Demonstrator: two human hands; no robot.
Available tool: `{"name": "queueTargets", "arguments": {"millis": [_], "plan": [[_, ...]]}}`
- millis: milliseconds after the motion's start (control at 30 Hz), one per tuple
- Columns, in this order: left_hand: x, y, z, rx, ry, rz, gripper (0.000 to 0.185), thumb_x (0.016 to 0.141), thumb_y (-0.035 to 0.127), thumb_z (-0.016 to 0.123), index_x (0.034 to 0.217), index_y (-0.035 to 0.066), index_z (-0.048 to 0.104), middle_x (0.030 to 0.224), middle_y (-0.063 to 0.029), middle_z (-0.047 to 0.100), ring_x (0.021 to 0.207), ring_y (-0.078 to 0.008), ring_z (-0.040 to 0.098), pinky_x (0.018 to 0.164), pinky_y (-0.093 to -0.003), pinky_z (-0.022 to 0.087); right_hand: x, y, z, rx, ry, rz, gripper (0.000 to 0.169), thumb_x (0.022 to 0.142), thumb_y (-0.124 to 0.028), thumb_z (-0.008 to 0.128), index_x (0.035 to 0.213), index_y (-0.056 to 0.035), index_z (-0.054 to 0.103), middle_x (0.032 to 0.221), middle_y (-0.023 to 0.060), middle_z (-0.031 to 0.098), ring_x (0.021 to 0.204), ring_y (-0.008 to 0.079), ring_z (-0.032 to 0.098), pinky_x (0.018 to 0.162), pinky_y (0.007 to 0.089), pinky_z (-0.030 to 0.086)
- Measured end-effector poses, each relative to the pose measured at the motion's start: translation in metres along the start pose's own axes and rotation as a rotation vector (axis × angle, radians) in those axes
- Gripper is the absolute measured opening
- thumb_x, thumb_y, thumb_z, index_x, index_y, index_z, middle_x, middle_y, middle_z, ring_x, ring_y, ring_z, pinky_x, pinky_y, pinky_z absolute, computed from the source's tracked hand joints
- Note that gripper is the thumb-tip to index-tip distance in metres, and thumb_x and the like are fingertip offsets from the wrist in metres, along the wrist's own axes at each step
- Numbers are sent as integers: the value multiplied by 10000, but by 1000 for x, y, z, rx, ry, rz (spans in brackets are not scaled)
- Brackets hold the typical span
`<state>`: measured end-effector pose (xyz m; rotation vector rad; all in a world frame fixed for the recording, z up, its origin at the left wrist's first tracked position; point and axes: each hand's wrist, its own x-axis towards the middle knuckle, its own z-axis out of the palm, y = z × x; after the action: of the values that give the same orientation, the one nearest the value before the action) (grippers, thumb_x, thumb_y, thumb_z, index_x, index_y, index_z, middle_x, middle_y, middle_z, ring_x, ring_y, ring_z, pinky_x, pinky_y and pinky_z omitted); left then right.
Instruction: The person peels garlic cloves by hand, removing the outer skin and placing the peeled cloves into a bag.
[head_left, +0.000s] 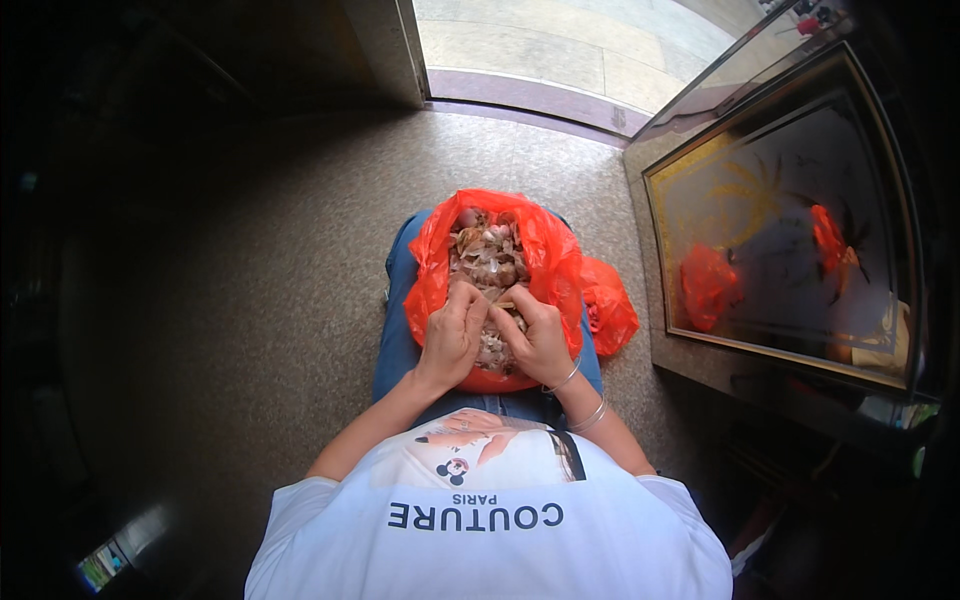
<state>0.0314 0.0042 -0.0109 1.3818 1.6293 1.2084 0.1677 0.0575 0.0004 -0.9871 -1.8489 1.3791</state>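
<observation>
An open red plastic bag (551, 255) rests on my lap, over my blue jeans. Inside it lies a heap of dry, papery brown and whitish flakes (487, 259), like garlic or shallot skins. Among them, near the far side, sits a rounded pinkish bulb (469, 218). My left hand (455, 334) and my right hand (534, 337) meet above the near half of the heap, fingertips pinched together. A small yellowish piece (507, 305) shows at my right fingertips. Whatever lies between the left fingertips is mostly hidden by the fingers.
A second red plastic bag (611, 307) stands on the speckled floor (300, 247), right of my knee. Further right, a dark framed glass panel (780, 225) reflects the red bags. Ahead, a doorway sill (525, 94) leads to bright paving (555, 45).
</observation>
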Motion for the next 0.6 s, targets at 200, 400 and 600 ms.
{"name": "queueTargets", "arguments": {"millis": [200,400,600], "plan": [[-1,1,1,164,53,80,159,940,91,449,827,-11,497,729,-230,534,697,-425,550,570,-456,416,0,7,6,55,11,22,109,884,-83,580,840,16,571,677,136,568,596,188,560,556,295,439],[-2,0,2,101,53,12,275,965,148,403,801,-29,534,748,-248,552,695,-433,553,577,-475,406,2,5,1,151,-155,100,140,903,-99,554,862,30,592,673,171,551,583,228,561,556,314,439],[-5,-11,2,-37,7,-194,343,981,200,389,795,-37,553,749,-260,562,703,-431,556,576,-437,407,-1,14,-2,211,-203,146,159,912,-117,548,931,27,612,696,138,584,618,159,570,584,295,455]]}}
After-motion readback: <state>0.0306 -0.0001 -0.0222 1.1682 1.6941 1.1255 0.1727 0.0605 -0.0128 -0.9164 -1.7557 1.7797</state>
